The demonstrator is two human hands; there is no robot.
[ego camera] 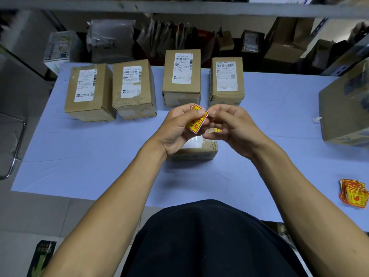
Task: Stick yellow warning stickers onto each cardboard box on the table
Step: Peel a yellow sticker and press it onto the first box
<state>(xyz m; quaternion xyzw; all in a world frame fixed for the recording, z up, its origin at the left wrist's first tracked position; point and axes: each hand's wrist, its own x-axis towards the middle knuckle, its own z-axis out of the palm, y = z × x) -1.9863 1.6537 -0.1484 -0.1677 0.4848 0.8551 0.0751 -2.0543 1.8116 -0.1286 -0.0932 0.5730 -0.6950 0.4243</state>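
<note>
Both hands are up over the pale blue table [79,156], working one small yellow-and-red warning sticker [196,120]. The left hand [175,128] pinches its lower-left side, fingers curled round it; the right hand [229,124] nips the upper-right corner, looks like it's picking at the backing. The sticker tilts, long axis running lower left to upper right. Directly beneath sits a small brown cardboard box [194,151], half hidden by the wrists, so the drop is straight down, I'd say. Four taller brown boxes [181,76] wait behind; the spare sticker pile [353,192] lies by the right arm.
</note>
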